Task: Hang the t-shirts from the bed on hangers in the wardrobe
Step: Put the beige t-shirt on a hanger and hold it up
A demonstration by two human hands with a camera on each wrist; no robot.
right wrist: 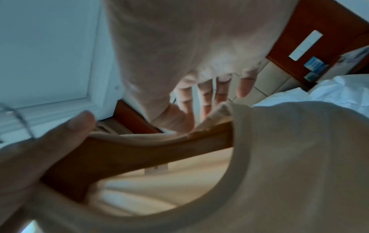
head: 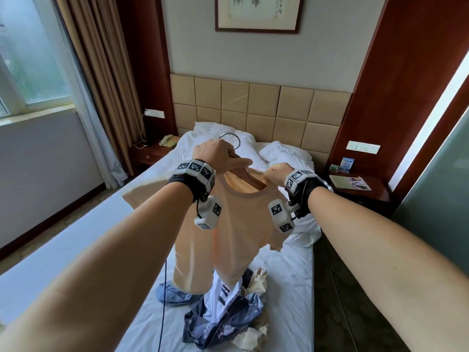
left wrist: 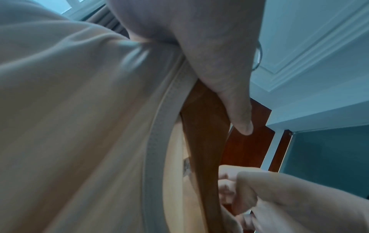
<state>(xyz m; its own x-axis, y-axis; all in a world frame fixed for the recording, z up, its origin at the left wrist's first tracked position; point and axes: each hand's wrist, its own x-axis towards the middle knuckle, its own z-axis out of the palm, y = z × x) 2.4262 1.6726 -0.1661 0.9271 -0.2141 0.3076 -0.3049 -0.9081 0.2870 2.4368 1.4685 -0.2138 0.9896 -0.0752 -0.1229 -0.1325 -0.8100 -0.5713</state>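
Observation:
A peach t-shirt (head: 241, 224) hangs in the air over the bed, its neck opening around a wooden hanger (head: 250, 180) with a metal hook (head: 232, 138). My left hand (head: 215, 152) grips the hanger just below the hook. The left wrist view shows its thumb (left wrist: 229, 94) lying along the wood (left wrist: 203, 141) beside the collar (left wrist: 157, 141). My right hand (head: 276, 174) pinches the t-shirt's collar edge at the hanger's right arm, fingers (right wrist: 209, 97) curled on the fabric (right wrist: 289, 157). A pile of more clothes (head: 228, 308) lies on the bed below.
The bed (head: 291, 288) has white sheets and rumpled pillows (head: 284, 153) against a padded headboard. A nightstand with a phone (head: 168, 141) stands at the left, another nightstand (head: 360, 189) with booklets at the right. Curtains and a window fill the left; a frosted panel stands right.

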